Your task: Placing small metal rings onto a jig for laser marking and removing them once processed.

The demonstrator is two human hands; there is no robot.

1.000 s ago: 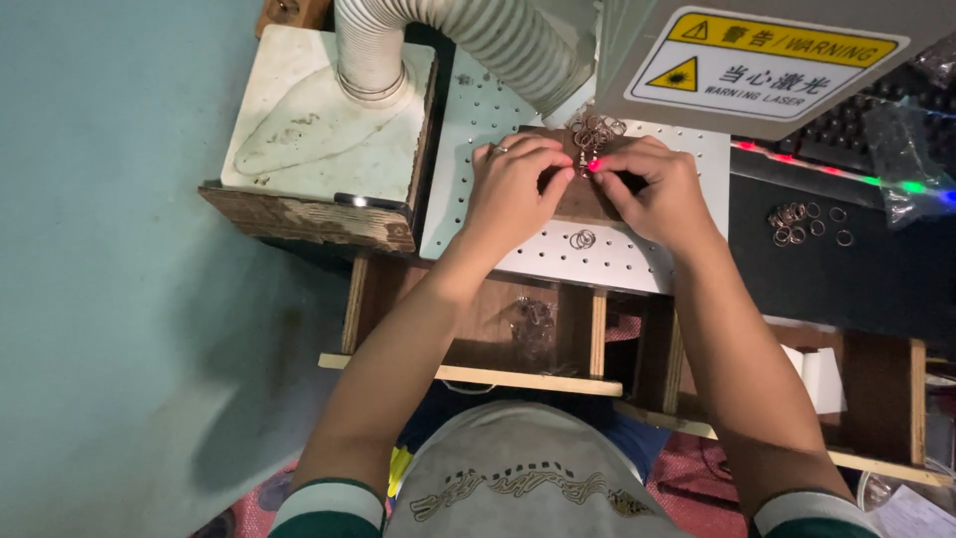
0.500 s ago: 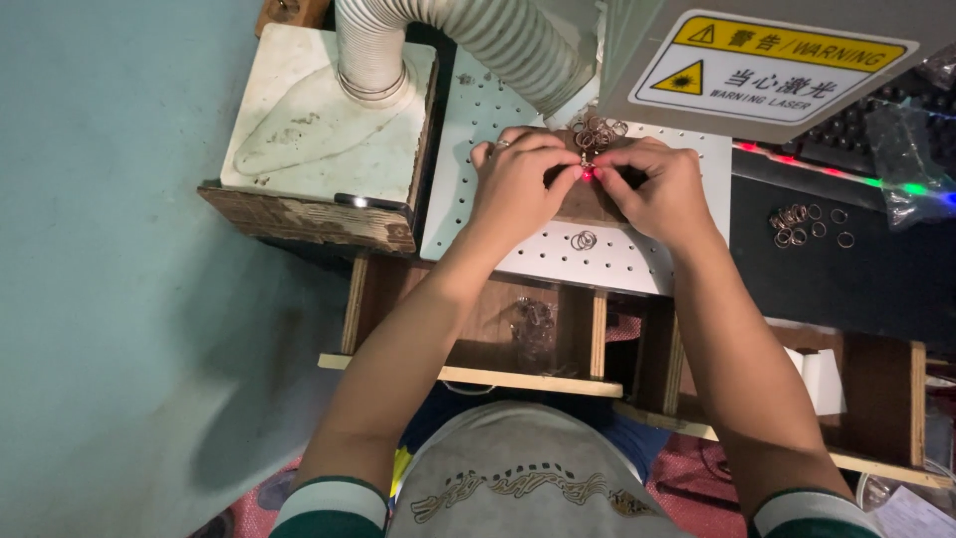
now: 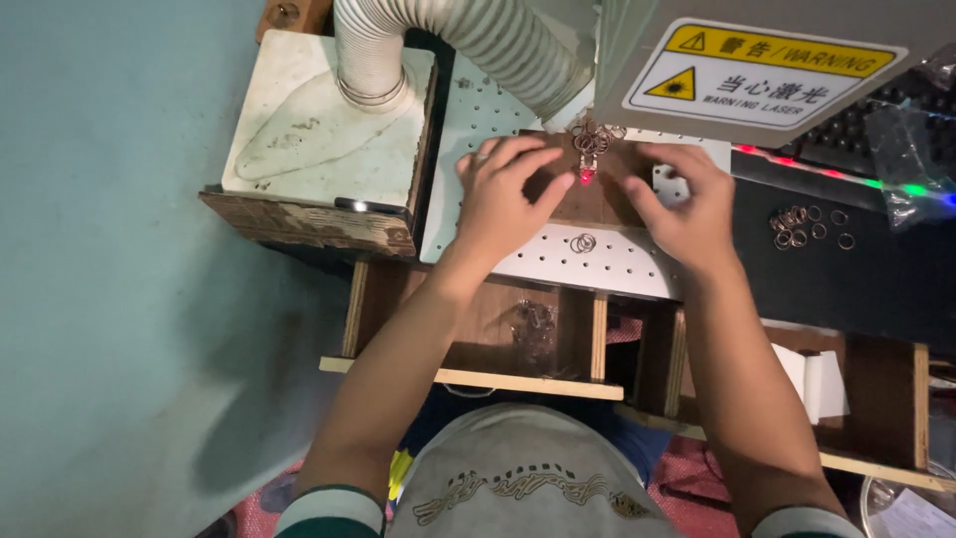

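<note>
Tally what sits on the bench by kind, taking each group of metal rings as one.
Hands: 2, left hand and right hand
Ring groups: 3, at
Wooden block: 1
Ribbed hose: 1
Total: 7

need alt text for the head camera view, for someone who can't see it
Seen from above, a person's left hand and right hand rest on a small brown board on a white perforated plate, fingers spread. A cluster of small metal rings lies by a red light spot, under a ribbed hose.
</note>
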